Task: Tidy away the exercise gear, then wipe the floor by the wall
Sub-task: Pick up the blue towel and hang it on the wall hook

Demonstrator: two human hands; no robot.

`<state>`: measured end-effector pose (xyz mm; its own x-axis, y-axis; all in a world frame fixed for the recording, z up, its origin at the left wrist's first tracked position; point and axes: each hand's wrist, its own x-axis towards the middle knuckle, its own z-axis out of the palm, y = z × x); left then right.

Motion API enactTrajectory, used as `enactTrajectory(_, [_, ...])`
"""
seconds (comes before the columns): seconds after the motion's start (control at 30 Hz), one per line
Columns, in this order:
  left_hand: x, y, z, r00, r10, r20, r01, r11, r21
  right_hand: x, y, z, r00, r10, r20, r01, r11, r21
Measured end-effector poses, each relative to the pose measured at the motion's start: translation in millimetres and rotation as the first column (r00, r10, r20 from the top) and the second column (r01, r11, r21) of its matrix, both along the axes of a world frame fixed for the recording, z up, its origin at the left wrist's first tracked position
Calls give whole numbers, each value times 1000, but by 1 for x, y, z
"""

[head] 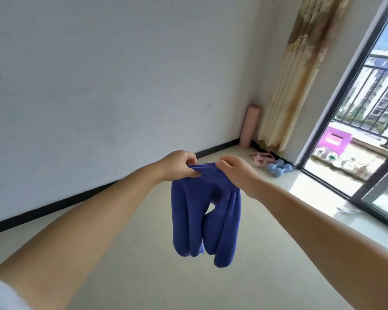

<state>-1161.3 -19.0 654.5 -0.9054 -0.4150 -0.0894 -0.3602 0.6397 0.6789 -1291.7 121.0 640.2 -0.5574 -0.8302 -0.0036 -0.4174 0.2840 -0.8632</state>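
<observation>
Two bare hands are meeting out in front of the head camera, and both are pinching the top edge of a blue cloth (205,211). The left hand (179,164) is curling its fingers and thumb round a gathered bit of the fabric, and the right hand (238,171) is doing the same just beside it, so each grip is pressed together on the cloth. The cloth is hanging down from them in loose folds (a small gap is showing through the middle), clear of the pale floor (126,253) beneath.

Far off in the corner, a rolled pink mat (250,126) is standing upright against the white wall (99,74), next to a beige curtain (300,74). On the floor near its foot, a pink stretch band (262,158) is lying beside a pair of light blue dumbbells (278,167), which are touching each other. A black skirting strip (54,204) is running along the base of the wall. To the right, a dark-framed glass door (345,97) is opening onto a balcony, where a purple box (334,139) is sitting.
</observation>
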Motion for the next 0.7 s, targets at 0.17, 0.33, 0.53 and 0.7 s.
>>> enactTrajectory(0.17, [-110,3,1,994,-111,-15,112,984,139,-105,21,7,977,-97,-188,107,993,43])
enactTrajectory(0.33, [-229,-22,-8,984,-157,-85,165,982,93,-201,14,5,953,-187,-238,201,979,35])
enactTrajectory(0.53, [-382,-59,-2,940,-269,-210,267,963,-37,-323,-13,16,955,-202,-216,221,973,68])
enactTrajectory(0.7, [-494,-97,7,889,-424,-174,409,905,-118,-422,-48,27,911,-249,-329,307,942,137])
